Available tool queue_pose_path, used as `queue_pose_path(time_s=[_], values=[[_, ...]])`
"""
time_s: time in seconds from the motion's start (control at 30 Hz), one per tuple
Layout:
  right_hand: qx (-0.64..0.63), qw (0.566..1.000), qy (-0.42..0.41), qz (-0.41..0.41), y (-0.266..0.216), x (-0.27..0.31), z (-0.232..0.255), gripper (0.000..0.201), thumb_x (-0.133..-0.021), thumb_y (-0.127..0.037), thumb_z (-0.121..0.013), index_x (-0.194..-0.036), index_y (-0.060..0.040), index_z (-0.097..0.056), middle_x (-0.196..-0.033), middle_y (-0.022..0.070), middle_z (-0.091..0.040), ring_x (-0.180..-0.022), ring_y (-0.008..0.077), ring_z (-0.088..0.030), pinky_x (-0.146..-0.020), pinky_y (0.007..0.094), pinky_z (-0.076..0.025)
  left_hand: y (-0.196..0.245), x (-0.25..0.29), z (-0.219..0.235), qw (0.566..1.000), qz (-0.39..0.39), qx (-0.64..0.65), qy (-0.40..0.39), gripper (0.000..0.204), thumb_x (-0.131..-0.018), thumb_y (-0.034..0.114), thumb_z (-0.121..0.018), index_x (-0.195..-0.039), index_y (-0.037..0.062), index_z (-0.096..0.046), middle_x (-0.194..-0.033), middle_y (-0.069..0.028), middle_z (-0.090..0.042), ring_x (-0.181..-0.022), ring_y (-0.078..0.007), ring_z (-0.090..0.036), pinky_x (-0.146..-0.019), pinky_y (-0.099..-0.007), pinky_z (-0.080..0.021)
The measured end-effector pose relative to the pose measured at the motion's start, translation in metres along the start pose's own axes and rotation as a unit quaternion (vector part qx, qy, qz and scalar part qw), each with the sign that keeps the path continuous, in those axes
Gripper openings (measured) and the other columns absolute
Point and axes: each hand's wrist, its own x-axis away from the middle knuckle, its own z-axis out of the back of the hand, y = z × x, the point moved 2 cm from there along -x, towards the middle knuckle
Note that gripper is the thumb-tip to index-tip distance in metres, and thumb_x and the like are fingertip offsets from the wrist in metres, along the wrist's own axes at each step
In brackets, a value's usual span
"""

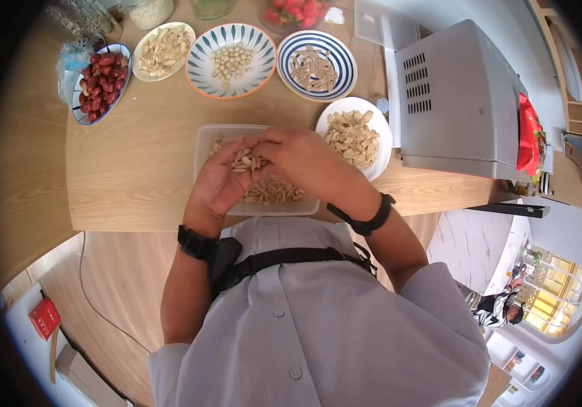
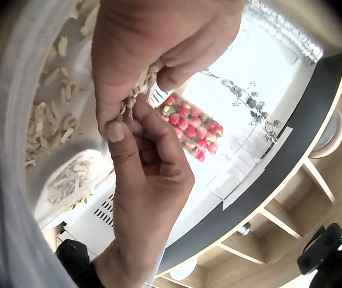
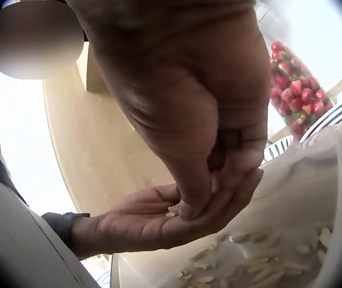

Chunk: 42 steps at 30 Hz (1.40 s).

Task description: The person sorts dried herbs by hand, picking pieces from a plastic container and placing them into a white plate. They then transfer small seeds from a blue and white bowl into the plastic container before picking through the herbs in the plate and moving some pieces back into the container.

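Note:
My left hand (image 1: 220, 182) is turned palm up and cupped around a small heap of pale, dried strip-like pieces (image 1: 247, 161). Over it, from the right, my right hand (image 1: 308, 157) reaches in with bent fingers, thumb and fingertips pinching at the heap. Both hands are above a clear plastic box (image 1: 201, 146), where more pale pieces (image 1: 274, 192) lie on the bottom. In the left wrist view, some strips (image 2: 139, 90) show between the two hands. From the right wrist side, the right fingertips meet the left palm beside a small crumb (image 3: 172, 210).
Behind the box stand plates of red dates (image 1: 104, 85), pale slices (image 1: 163, 51), round seeds (image 1: 231, 62) and thin strips (image 1: 315, 69). A white plate of larger slices (image 1: 353, 138) sits right of it, near a grey appliance (image 1: 454, 102). Strawberries (image 1: 296, 12) are at the back.

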Motion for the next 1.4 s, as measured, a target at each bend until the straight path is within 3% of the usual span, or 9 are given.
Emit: queue_pose_path(time_s=[0.13,0.23,0.43,0.73,0.93,1.03,1.23,1.33,1.4], values=[[0.059,0.997,0.015,-0.046,-0.01,-0.003,-0.004,0.023,-0.076,-0.015,-0.073,-0.097,-0.0056,-0.074,-0.095,0.0085,-0.069,-0.09,0.0285,-0.072,-0.077,0.0389,-0.06,0.002,0.003,-0.006,1.0,0.004,0.01,0.008,0.03,-0.11,0.021,-0.049,-0.126,0.0002,-0.064,-0.12,-0.0114,-0.07,-0.11,-0.0226,-0.069,-0.09,-0.0409,-0.062],[0.074,0.994,-0.01,-0.086,-0.016,-0.005,-0.009,0.037,-0.075,-0.023,-0.08,-0.107,-0.006,-0.072,-0.096,0.0073,-0.069,-0.091,0.0288,-0.071,-0.075,0.0399,-0.058,0.003,0.001,0.003,0.998,0.01,0.031,-0.046,0.03,-0.11,0.021,-0.05,-0.127,0.0011,-0.064,-0.122,-0.0108,-0.069,-0.111,-0.0226,-0.069,-0.092,-0.0412,-0.062],[0.074,0.997,-0.029,-0.018,-0.015,-0.012,-0.005,0.025,-0.075,-0.015,-0.073,-0.098,-0.0059,-0.072,-0.095,0.0066,-0.068,-0.09,0.0276,-0.069,-0.074,0.0383,-0.058,0.002,0.007,-0.01,0.999,-0.005,-0.009,0.046,0.029,-0.109,0.021,-0.052,-0.128,0.0017,-0.062,-0.124,-0.0094,-0.068,-0.111,-0.0215,-0.068,-0.093,-0.0404,-0.061],[0.095,0.995,0.019,-0.018,-0.02,-0.008,-0.014,0.024,-0.074,-0.013,-0.071,-0.096,-0.0042,-0.072,-0.097,0.0075,-0.07,-0.09,0.0269,-0.066,-0.078,0.0386,-0.056,0.001,0.002,0.008,1.0,0.005,0.001,0.022,0.028,-0.109,0.022,-0.052,-0.128,0.0055,-0.063,-0.123,-0.0065,-0.067,-0.11,-0.0184,-0.066,-0.088,-0.0357,-0.06],[0.074,0.997,-0.007,-0.029,-0.015,-0.013,-0.021,0.027,-0.072,-0.014,-0.073,-0.096,-0.0031,-0.071,-0.092,0.008,-0.07,-0.088,0.028,-0.068,-0.075,0.0396,-0.057,0.001,0.007,-0.005,0.995,-0.008,-0.024,0.094,0.028,-0.109,0.022,-0.052,-0.128,0.006,-0.063,-0.124,-0.006,-0.067,-0.108,-0.0175,-0.066,-0.088,-0.0349,-0.06],[0.09,0.996,0.006,-0.015,-0.013,-0.012,-0.021,0.028,-0.071,-0.014,-0.074,-0.097,-0.0049,-0.071,-0.091,0.0074,-0.07,-0.086,0.0275,-0.069,-0.074,0.0402,-0.057,0.0,0.006,-0.006,0.996,-0.01,-0.026,0.081,0.028,-0.11,0.022,-0.051,-0.128,0.0047,-0.063,-0.123,-0.0066,-0.067,-0.109,-0.018,-0.067,-0.091,-0.0364,-0.06],[0.007,0.999,-0.012,-0.038,-0.006,-0.012,-0.011,0.023,-0.075,-0.014,-0.078,-0.096,-0.0106,-0.069,-0.09,0.0056,-0.069,-0.085,0.0282,-0.069,-0.071,0.0401,-0.057,0.001,0.007,-0.007,0.998,-0.007,-0.004,0.055,0.027,-0.109,0.02,-0.052,-0.127,0.0022,-0.062,-0.119,-0.0083,-0.068,-0.109,-0.0197,-0.068,-0.094,-0.039,-0.06],[0.014,1.0,-0.016,-0.015,-0.006,-0.011,-0.007,0.019,-0.075,-0.017,-0.075,-0.092,-0.0085,-0.071,-0.085,0.0076,-0.068,-0.084,0.0299,-0.071,-0.071,0.0414,-0.058,0.001,0.006,-0.007,0.999,-0.001,0.005,0.033,0.027,-0.109,0.02,-0.052,-0.126,0.0017,-0.062,-0.118,-0.0087,-0.068,-0.109,-0.0209,-0.068,-0.095,-0.0397,-0.06],[-0.029,0.999,-0.016,-0.042,-0.003,-0.009,-0.006,0.016,-0.077,-0.016,-0.075,-0.09,-0.0082,-0.069,-0.085,0.0087,-0.068,-0.083,0.032,-0.071,-0.07,0.0428,-0.057,0.0,0.003,-0.003,1.0,0.009,0.011,0.015,0.028,-0.109,0.02,-0.052,-0.127,0.0007,-0.062,-0.119,-0.0096,-0.068,-0.109,-0.0219,-0.068,-0.097,-0.0402,-0.06]])
